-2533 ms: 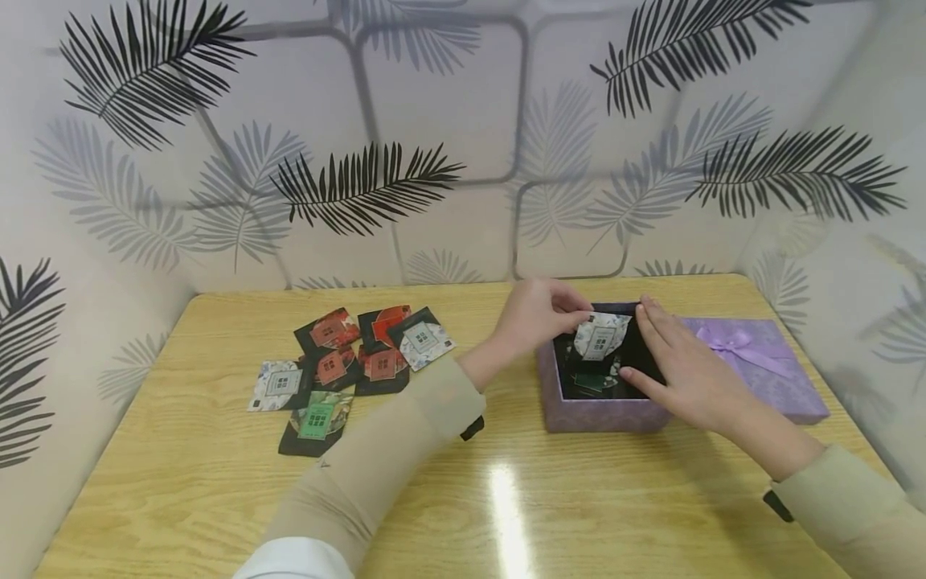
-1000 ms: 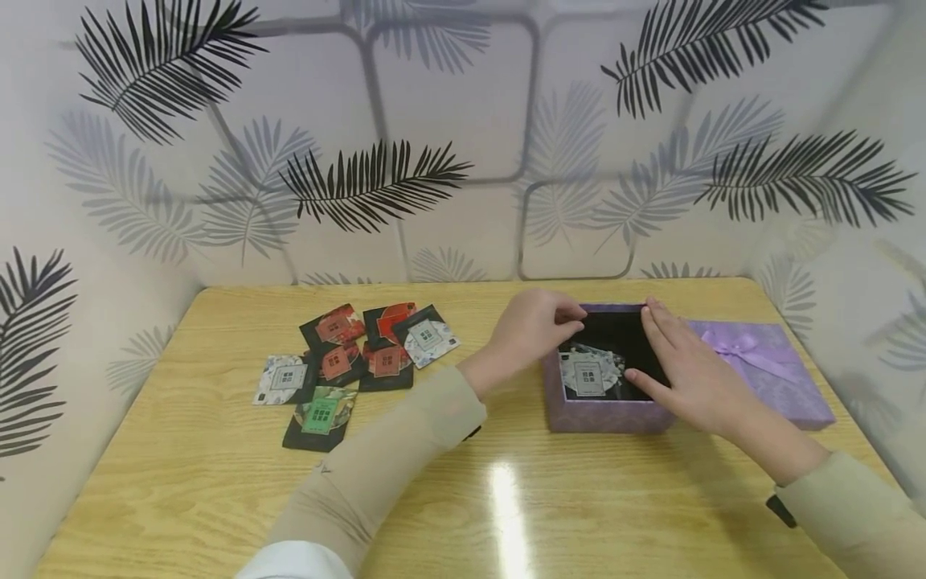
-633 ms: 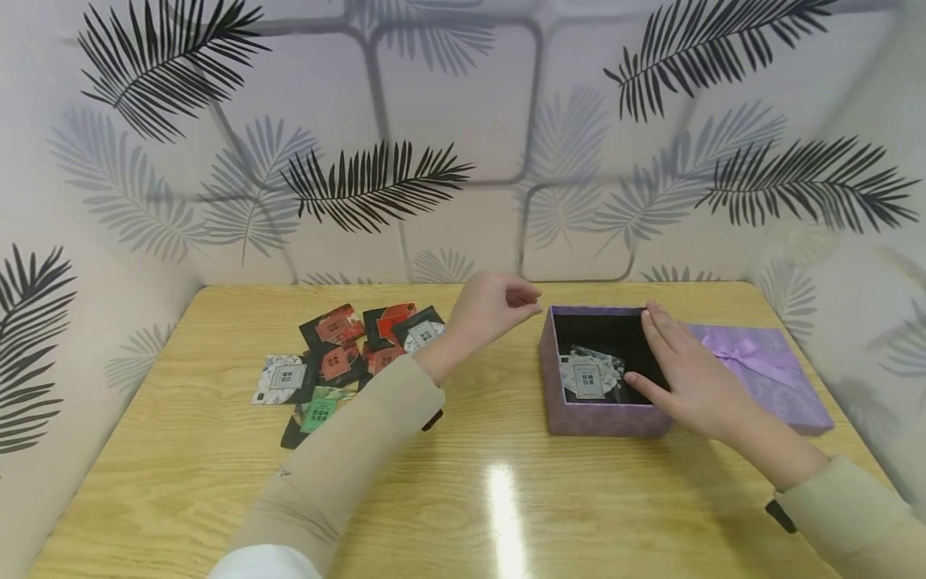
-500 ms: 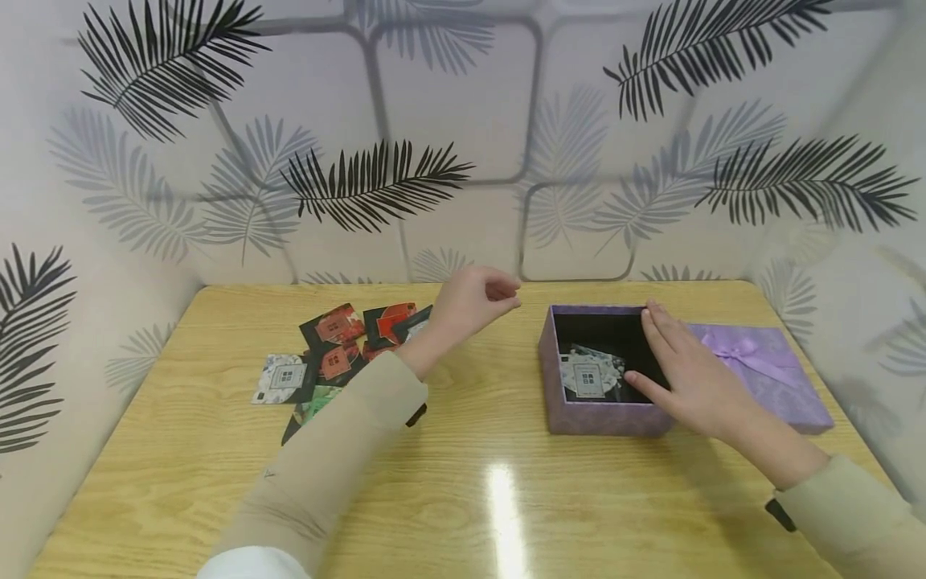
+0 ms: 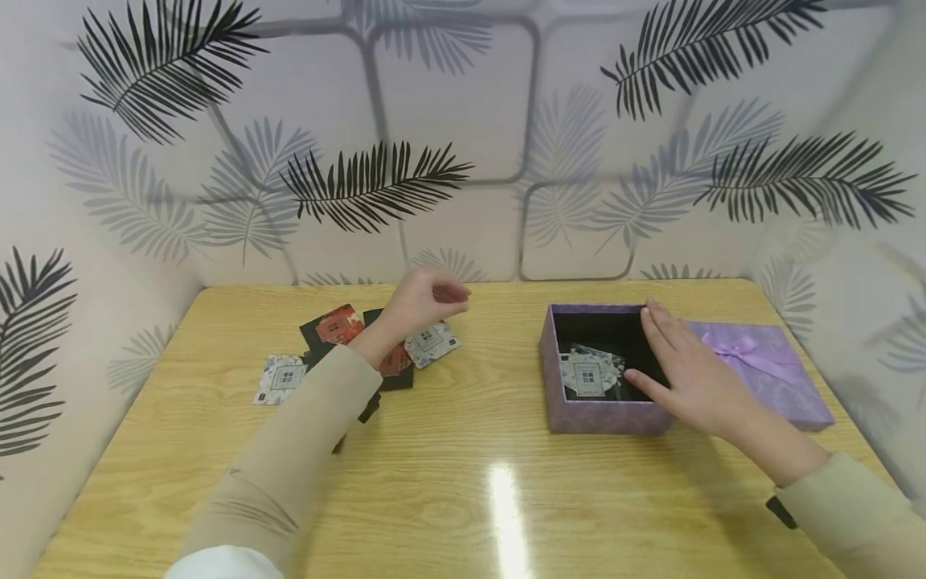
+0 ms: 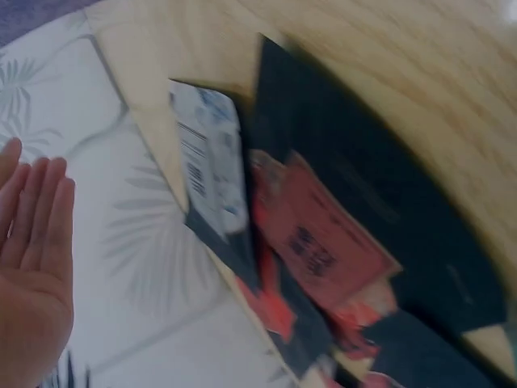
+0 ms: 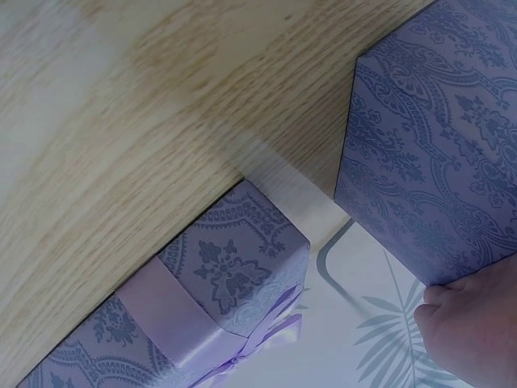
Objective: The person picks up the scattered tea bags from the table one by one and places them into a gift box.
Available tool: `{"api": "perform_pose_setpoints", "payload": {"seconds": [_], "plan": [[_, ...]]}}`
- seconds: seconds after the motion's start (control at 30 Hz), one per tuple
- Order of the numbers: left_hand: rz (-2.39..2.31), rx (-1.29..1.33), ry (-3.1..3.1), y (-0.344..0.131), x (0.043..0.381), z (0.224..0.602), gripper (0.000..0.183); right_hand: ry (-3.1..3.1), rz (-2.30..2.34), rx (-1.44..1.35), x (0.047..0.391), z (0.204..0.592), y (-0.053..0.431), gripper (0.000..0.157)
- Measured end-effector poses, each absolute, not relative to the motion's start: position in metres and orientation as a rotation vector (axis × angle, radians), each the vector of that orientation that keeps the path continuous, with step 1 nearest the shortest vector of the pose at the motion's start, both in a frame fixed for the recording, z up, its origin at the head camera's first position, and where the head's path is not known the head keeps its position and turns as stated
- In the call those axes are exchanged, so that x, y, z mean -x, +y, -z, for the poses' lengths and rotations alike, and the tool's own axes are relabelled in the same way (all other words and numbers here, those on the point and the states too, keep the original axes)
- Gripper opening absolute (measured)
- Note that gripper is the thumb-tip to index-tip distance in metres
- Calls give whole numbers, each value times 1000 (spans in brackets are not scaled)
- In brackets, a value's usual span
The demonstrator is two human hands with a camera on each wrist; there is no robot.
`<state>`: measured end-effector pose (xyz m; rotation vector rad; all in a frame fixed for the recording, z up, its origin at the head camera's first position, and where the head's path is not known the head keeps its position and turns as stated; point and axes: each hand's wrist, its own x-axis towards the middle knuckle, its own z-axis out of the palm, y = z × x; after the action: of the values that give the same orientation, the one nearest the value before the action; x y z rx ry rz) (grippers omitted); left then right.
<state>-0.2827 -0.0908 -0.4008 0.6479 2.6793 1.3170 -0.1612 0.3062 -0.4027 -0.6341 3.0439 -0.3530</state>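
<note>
My left hand is above the left-hand pile of packets, holding nothing. In the left wrist view its fingers extend over the patterned backdrop, beside the flat packets. A black and white floral packet lies nearest below it, and a red-labelled black packet overlaps its neighbours. My right hand rests along the right rim of an uncovered purple box, fingers straight towards the back corner, thumb over the inside. Inside the box a white-labelled floral packet lies on top of others.
A purple lid with a ribbon bow lies right of the box, partly behind my right hand. Another white floral packet and a red one lie at the left. The patterned backdrop rises behind the table.
My left hand has let go of the floral packet, which now lies flat in the box, and has moved left to over the pile. The right hand stays on the box.
</note>
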Motion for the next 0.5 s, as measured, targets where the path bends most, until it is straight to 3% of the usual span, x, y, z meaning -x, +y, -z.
{"api": "perform_pose_setpoints", "payload": {"seconds": [0.5], "plan": [[-1057,-876,2519,-116,299,429,36,3044,341,633,162,404,309,94]]}}
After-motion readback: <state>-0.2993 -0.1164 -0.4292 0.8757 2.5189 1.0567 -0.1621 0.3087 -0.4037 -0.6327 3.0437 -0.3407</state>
